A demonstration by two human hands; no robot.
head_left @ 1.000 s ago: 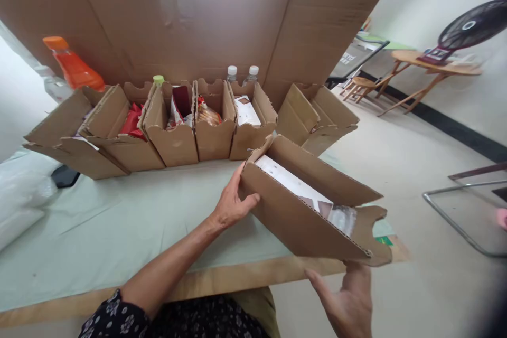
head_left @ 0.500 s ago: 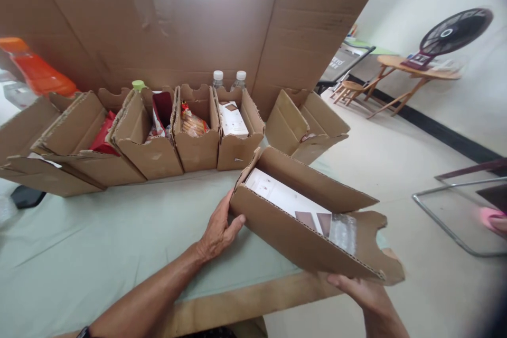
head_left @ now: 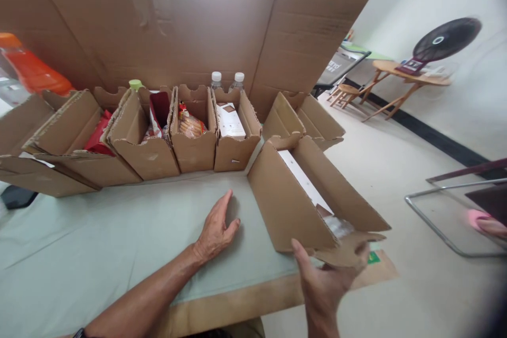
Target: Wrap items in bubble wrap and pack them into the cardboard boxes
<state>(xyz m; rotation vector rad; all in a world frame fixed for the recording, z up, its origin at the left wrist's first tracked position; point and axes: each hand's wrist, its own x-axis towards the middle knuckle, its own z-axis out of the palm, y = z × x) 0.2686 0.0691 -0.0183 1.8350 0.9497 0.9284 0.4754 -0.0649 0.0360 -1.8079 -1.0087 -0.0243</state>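
Observation:
A long open cardboard bin (head_left: 289,206) stands at the right end of the table, with a white box (head_left: 304,179) and clear plastic wrap (head_left: 338,226) inside it. My right hand (head_left: 327,280) grips the bin's near end, thumb on the left side and fingers around the notched front edge. To the left of the bin, my left hand (head_left: 217,229) hovers over or rests on the pale green cloth (head_left: 158,232), empty, thumb and fingers apart. A gap separates it from the bin.
Several cardboard bins stand in a row; they hold a red packet (head_left: 99,134), a snack bag (head_left: 190,122) and a white box (head_left: 231,120). A tall cardboard panel (head_left: 206,26) rises behind. An orange bottle (head_left: 35,71) is at far left, a fan (head_left: 447,39) at right.
The bin has swung to point more toward the back row and moved right, away from my left hand, which has let go. My right hand has shifted left with the bin's near end.

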